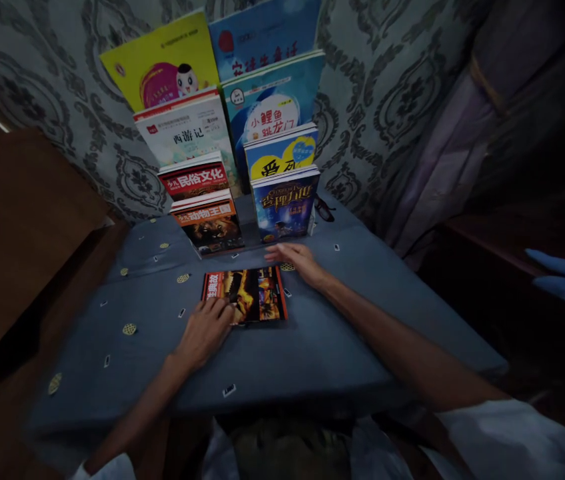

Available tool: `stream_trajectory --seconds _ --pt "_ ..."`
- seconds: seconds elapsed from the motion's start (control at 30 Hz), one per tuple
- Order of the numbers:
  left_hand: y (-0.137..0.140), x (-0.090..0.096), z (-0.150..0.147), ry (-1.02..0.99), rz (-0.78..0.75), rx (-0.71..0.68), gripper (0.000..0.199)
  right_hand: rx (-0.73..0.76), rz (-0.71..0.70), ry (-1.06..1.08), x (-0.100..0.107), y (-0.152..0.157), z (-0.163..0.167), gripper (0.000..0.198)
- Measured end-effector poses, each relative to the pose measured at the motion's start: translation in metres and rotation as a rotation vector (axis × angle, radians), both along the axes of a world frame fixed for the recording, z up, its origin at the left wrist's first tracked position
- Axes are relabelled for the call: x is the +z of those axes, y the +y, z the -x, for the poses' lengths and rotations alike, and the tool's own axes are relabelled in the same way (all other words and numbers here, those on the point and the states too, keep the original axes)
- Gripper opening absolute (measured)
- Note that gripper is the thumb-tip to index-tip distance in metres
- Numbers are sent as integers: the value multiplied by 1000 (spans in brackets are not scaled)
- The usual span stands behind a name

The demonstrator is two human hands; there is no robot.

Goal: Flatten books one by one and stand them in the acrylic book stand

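A dark book (247, 293) with an orange-red edge and a picture cover lies flat and sideways on the table. My left hand (209, 328) rests on its lower left part, fingers lying over the cover and hiding some of the title. Just beyond the book's upper right corner is my right hand (296, 259), its fingers stretched out to the left and nothing in them. Behind it stands a blue-purple book (286, 203), at the front of the right row. An orange-topped book with a lion (210, 223) fronts the left row.
Several more books stand in two rows, among them a white one (187, 137), a yellow one (162, 63) and a teal one (272, 100). Dark glasses (325, 209) lie right of them. Patterned wall (357, 87) backs the cloth-covered table (342, 333); a curtain (437, 147) hangs right.
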State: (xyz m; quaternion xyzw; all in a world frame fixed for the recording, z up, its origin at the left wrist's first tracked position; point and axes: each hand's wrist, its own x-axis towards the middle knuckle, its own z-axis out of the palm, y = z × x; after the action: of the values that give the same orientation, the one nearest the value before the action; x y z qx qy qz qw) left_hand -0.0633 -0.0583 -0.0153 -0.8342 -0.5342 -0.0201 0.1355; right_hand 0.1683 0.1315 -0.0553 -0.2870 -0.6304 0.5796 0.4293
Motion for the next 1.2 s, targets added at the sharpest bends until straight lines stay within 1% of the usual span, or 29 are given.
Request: stream_trajectory --seconds 0.03,0.1,0.17,0.23,0.37,0.47,0.57,0.7,0.87,1.0,1.1,1.2 --pt "-3 -4 0 -50 32 15 16 -3 -47 -51 -3 -1 2 55" --pt "-7 -5 3 -146 78 28 26 -8 -166 -160 -7 -4 4 47" --pt "-7 -3 7 -201 108 37 28 -16 -285 -263 -9 -7 6 38" --pt "-2 -3 13 -204 101 94 31 -22 -370 -349 -9 -10 6 32" --pt "13 -12 23 -164 63 300 39 -30 -418 -423 -8 -13 5 30" --pt "26 -17 21 -133 49 343 42 -39 -424 -412 -7 -12 5 31" --pt "37 -19 11 -115 22 322 43 -39 -430 -391 -6 -12 5 32" --pt "50 -20 -12 -150 18 266 45 -9 -402 -367 -5 -11 4 39" --pt "64 -19 -56 -183 99 89 46 -15 -365 -317 -6 -10 4 44" --pt "68 -18 -88 -212 160 -25 47 -15 -339 -296 -6 -9 4 46" --pt "68 -20 -95 -234 180 -63 46 -1 -325 -291 -7 -9 4 48" --pt "66 -25 -83 -278 179 -66 51 3 -333 -292 -8 -9 4 48"
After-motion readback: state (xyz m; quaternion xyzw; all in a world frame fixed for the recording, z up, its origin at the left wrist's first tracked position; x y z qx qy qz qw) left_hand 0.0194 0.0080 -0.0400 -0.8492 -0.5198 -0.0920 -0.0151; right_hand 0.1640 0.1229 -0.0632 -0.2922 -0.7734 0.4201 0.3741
